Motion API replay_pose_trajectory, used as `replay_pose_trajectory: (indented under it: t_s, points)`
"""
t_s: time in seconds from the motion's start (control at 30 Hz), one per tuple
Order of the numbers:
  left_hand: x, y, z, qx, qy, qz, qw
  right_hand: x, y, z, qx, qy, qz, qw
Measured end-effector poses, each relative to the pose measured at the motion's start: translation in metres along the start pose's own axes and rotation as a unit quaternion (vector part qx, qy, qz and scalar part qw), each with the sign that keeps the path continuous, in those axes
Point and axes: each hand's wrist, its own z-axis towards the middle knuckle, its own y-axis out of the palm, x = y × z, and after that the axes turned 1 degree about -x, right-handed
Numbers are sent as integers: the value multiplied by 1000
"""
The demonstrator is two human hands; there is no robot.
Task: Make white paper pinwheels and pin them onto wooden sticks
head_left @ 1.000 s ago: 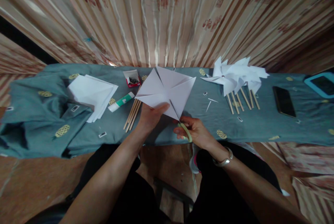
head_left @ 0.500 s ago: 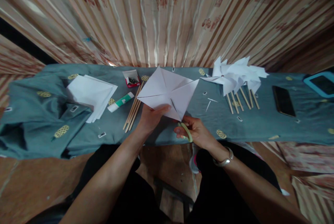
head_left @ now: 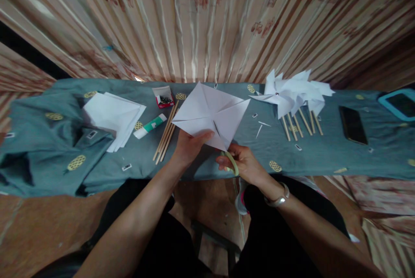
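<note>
A square sheet of white paper [head_left: 207, 107] is pinched at its near edge by my left hand [head_left: 191, 146], thumb on top. Slits run inward from its corners, and creases cross its middle. My right hand [head_left: 241, 159] is closed round the pale green handle of a pair of scissors [head_left: 232, 163], just below the paper's near corner. The blades are hidden, so I cannot tell how far apart they are. Two thin white paper strips [head_left: 260, 129] lie on the cloth right of the sheet.
Left on the green tablecloth [head_left: 106, 170] are stacked white sheets [head_left: 113, 113], a glue stick [head_left: 150, 126], several wooden sticks [head_left: 165, 137] and a small red-white box [head_left: 164, 97] of dark bits. Rightward lie several paper pinwheels [head_left: 292, 92], a phone [head_left: 353, 124] and a blue-framed device [head_left: 398, 104].
The paper has shifted slightly to the right, together with my left hand. My right hand and the scissors stay almost where they were.
</note>
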Motion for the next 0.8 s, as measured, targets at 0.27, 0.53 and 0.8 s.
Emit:
replay_pose_trajectory:
  t_s: [0.27,0.53,0.8]
  points:
    - [-1,1,1,7,6,-4,1000,-3,2,0,4,6,14,1000]
    - [1,2,0,-5,5,-17,1000,-2,1,0,4,2,26,1000]
    - [-1,1,0,-11,11,-20,1000,-4,0,0,7,-1,6,1000]
